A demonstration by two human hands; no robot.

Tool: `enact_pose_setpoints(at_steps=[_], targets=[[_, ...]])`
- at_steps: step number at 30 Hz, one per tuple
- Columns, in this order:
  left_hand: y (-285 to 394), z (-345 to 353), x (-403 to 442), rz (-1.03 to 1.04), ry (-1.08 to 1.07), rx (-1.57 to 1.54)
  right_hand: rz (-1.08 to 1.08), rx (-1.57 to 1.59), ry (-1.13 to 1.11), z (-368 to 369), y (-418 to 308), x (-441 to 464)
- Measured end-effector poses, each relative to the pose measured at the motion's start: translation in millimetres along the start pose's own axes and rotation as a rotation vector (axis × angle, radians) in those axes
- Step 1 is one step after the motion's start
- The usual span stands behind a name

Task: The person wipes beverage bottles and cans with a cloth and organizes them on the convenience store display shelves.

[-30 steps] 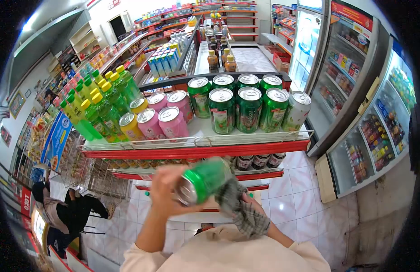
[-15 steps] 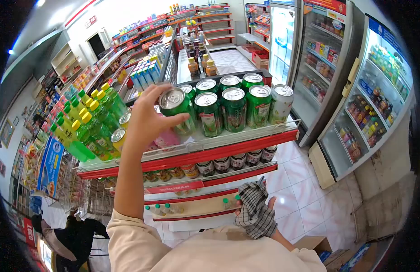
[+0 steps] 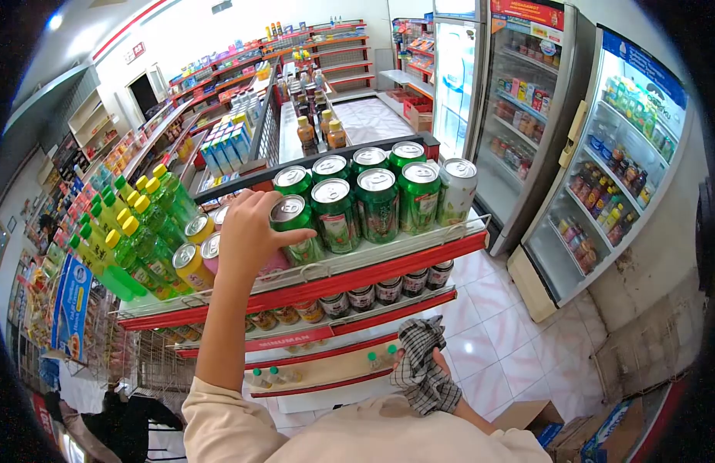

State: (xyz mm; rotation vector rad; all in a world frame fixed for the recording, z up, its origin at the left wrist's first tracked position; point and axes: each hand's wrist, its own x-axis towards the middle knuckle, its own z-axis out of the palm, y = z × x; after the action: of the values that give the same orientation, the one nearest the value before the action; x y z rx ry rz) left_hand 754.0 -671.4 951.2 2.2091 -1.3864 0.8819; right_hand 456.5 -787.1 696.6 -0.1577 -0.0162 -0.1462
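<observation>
Fingers of the left hand [image 3: 251, 231] curved around a green can [image 3: 293, 230], thumb across its front, at the left end of the can rows on the shelf [image 3: 404, 251]. Below the shelf, the right hand [image 3: 441, 363] gripped a checkered cloth [image 3: 421, 366].

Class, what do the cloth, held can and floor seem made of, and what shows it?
Cloth: matte woven fabric, perhaps cotton; it bunches in soft folds.
Held can: glossy printed metal, probably aluminium; its bare top shines silvery.
Floor: polished tile, likely ceramic; it shows joint lines and a bright reflection.
</observation>
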Motion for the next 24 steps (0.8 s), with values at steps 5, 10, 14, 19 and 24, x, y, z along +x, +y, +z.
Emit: enact_pose_setpoints(at_steps=[5, 10, 14, 19, 24], targets=[[0, 3, -3, -0.031, -0.029, -0.019, 0.031, 0.124, 0.017, -7, -1, -3], [36, -13, 8, 0.064, 0.027, 0.085, 0.037, 0.026, 0.2, -15, -8, -2], [44, 12, 25, 0.094, -0.067, 0.223, 0.096, -0.076, 0.034, 26, -12, 0], [49, 19, 30, 0.009, -0.16, 0.225, 0.218, -0.293, 0.399, -8, -9, -4], [64, -9, 16, 0.155, 0.227, 0.135, 0.293, -1.095, 0.508, -59, -29, -8]])
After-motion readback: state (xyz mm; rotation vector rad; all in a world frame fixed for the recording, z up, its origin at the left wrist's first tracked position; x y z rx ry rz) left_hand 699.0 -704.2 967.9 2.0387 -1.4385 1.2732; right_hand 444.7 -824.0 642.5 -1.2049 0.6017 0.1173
